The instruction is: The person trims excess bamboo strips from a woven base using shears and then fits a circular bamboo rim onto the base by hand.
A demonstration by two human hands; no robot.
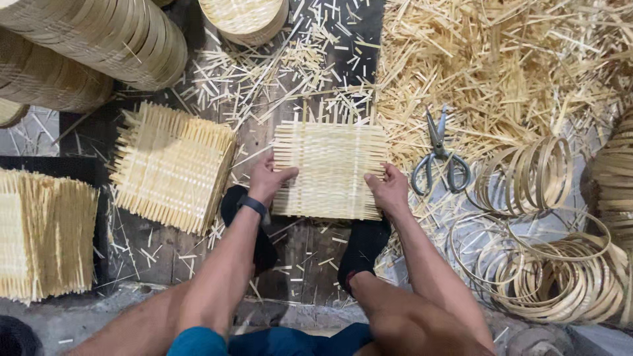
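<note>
two bare hands grip a square woven bamboo mat [330,170] by its side edges on the dark wooden floor [297,264].

the left hand [267,179] clasps the mat's left edge, thumb on top, and the right hand [389,190] grasps the right edge the same way; the mat lies flat between the person's black-socked feet [361,247]. its strip ends stick out loose on every side, so a careless tug could likely slide strips out of the weave or snap one, and the sharp ends could prick a finger. scissors [440,158] lie just right of the mat among bamboo offcuts [501,72], near bamboo hoops [527,175]; a stack of woven mats [171,165] sits to the left.
</note>
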